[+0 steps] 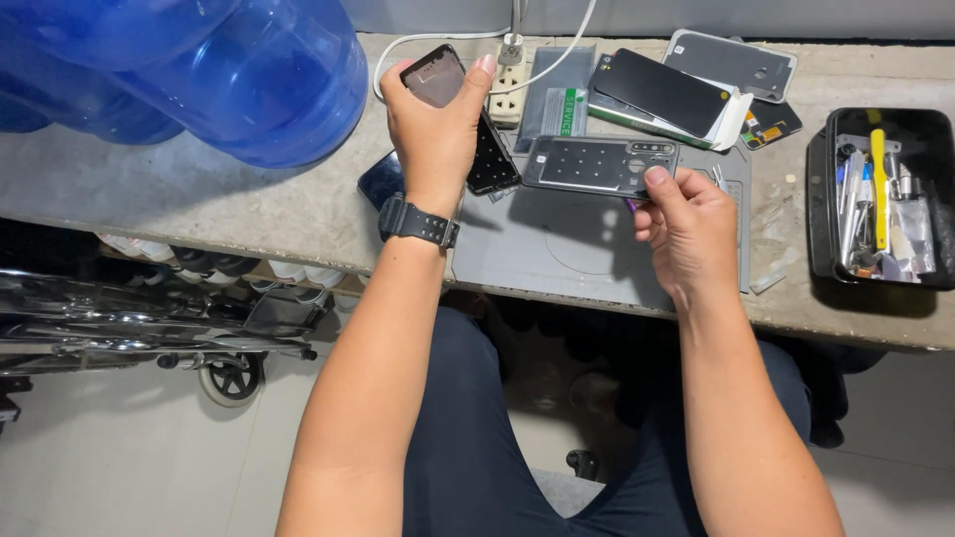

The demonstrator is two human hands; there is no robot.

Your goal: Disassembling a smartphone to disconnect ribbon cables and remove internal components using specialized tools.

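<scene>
Phone parts covered the far side of the table (249,214), a long grey slab seen from above. The left hand (435,129), with a black watch (418,222) on its wrist, was raised over the table and closed around a dark phone frame (434,77), thumb on one long edge and fingers wrapped round the other, so that the upper end of the frame stood clear above the fingertips. Behind that hand a black phone screen (491,157) showed tilted, its lower end sticking out past the palm; whether the hand also gripped it could not be told. The right hand (688,231) pinched the lower right corner of a grey back cover (597,164) between thumb and forefinger and held it flat and lengthwise just above a grey work mat (557,249) lying on the table. Beyond the hands lay a white power strip (508,85) with a white cable, and to its right a stack of phones and flat packets (665,94). At the right end of the table sat a black tray (826,199) full of small tools, among them a yellow one. At the left end stood big blue water bottles (254,75), well apart from both hands.
</scene>
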